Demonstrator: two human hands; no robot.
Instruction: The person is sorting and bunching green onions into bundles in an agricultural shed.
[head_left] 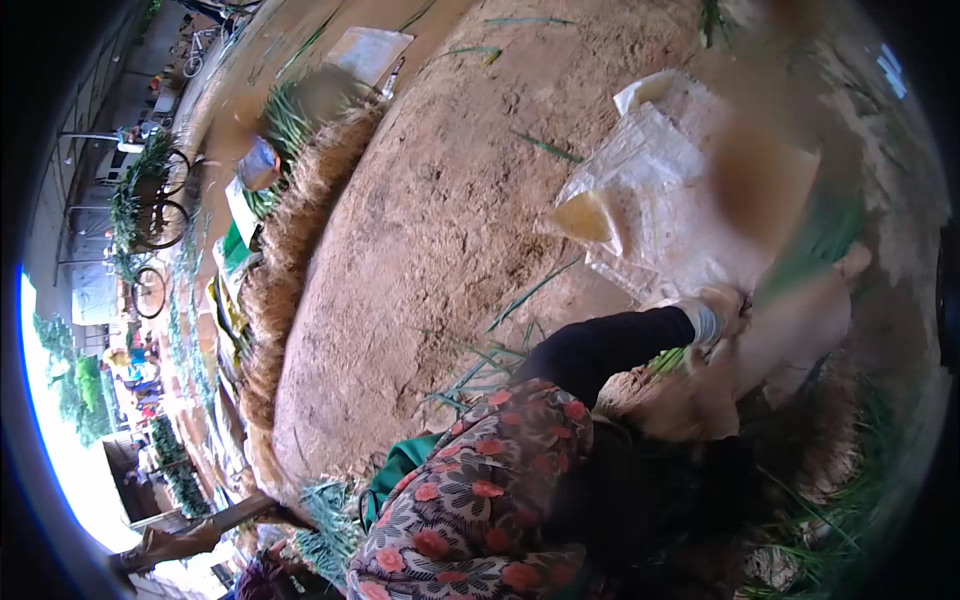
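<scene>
At the end of a dark sleeve with a pale grey cuff (705,320), my left hand (724,304) is bent down at the lower edge of a whitish plastic sheet (665,160). Its fingers look closed, but what they hold is hidden. Smeared by motion, my right hand (708,395) lies just below it, beside green stalks (668,360); its fingers do not show clearly. Long green onion leaves (825,232) rise on the far side of the hands. Flower-patterned clothing (480,500) fills the lower middle.
A long mound of bare earth (420,230) takes up the middle, with loose green leaves (545,145) scattered over it. Bundled green onions (285,125) with straw-coloured roots (285,280) line its far side. Beyond stand loaded bicycles (150,210). The view is turned sideways and partly smudged.
</scene>
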